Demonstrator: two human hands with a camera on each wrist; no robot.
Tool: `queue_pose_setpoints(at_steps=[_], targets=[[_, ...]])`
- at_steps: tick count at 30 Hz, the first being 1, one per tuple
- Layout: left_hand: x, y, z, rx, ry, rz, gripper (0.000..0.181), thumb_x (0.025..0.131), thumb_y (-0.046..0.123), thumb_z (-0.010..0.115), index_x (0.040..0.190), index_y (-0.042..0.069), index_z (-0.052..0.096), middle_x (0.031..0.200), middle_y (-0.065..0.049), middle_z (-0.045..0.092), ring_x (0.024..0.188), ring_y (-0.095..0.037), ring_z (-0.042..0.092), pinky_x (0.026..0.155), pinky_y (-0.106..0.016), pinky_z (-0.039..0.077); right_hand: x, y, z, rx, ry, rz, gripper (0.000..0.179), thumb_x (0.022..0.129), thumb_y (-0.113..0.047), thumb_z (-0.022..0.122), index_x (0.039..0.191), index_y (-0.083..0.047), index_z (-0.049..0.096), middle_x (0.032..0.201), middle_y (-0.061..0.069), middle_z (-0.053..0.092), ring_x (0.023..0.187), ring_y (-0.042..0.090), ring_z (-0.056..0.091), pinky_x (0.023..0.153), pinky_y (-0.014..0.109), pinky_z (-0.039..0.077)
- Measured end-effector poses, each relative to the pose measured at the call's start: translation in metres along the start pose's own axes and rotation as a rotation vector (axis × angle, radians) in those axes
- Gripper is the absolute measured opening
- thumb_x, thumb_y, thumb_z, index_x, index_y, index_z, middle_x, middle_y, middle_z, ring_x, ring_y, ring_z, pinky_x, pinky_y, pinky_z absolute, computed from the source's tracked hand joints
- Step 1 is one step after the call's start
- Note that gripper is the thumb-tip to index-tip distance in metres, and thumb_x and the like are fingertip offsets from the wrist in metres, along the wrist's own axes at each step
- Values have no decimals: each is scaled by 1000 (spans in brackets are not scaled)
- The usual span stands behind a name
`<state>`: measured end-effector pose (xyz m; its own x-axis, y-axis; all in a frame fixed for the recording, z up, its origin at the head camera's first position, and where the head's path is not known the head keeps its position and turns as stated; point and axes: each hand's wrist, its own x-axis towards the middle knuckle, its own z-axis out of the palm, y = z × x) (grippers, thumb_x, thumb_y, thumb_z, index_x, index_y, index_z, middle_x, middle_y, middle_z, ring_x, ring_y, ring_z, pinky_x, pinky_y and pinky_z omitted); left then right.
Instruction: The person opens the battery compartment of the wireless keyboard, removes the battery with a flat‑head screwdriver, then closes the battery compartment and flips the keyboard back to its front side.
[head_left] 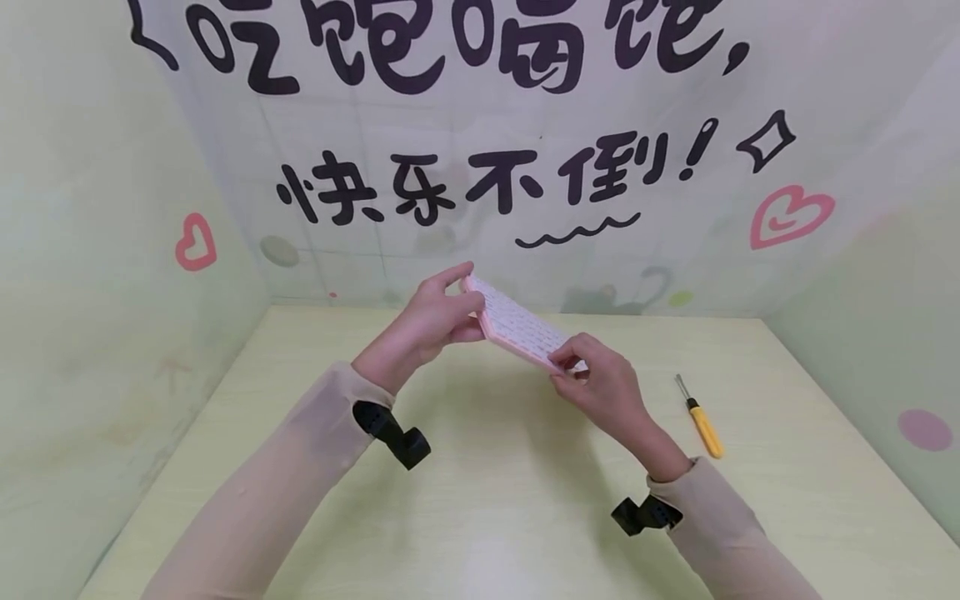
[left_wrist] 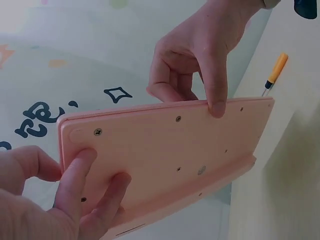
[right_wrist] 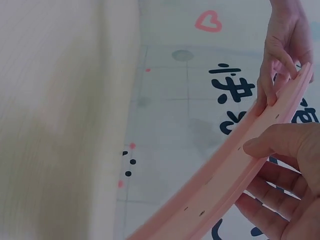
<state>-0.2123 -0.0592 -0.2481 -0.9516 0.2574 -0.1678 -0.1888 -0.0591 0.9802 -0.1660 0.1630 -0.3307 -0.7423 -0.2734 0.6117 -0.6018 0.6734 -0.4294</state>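
Note:
A pink keyboard with pale keys is held up above the table, tilted down toward the right. My left hand grips its left end, two fingertips pressing the underside in the left wrist view. With thumb and fingers my right hand pinches the near long edge toward the right end. The underside shows several small screws and a raised ridge along one long side. In the right wrist view, the right thumb lies on the pink back and the other fingers are on the key side.
A screwdriver with a yellow handle lies on the pale table, right of my right hand. Behind the table stands a white backdrop with black lettering and pink hearts. Pale printed panels rise at both sides.

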Motion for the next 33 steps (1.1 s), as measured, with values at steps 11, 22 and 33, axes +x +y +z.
queue_pose_setpoints(at_steps=[11, 22, 33], targets=[[0, 6, 16, -187, -108, 36, 79, 78, -9, 49, 145, 25, 23, 136, -20, 33, 96, -31, 58, 77, -34, 51, 5, -3, -1, -33, 92, -2, 21, 68, 8, 67, 82, -6, 60, 77, 5, 61, 68, 15, 59, 52, 28, 51], [-1, 13, 37, -161, -139, 137, 76, 81, -3, 53, 143, 29, 25, 123, -16, 39, 83, -24, 55, 78, -38, 51, 9, -7, 1, 45, 158, 54, 21, 67, 11, 69, 79, -2, 58, 72, 8, 62, 67, 19, 61, 50, 28, 52], [-1, 18, 46, -145, -109, 157, 74, 82, -2, 55, 143, 29, 27, 123, -16, 39, 89, -24, 53, 75, -35, 52, 12, -9, 2, 77, 200, 101, 22, 66, 14, 70, 78, 0, 57, 73, 10, 63, 66, 20, 61, 52, 27, 52]])
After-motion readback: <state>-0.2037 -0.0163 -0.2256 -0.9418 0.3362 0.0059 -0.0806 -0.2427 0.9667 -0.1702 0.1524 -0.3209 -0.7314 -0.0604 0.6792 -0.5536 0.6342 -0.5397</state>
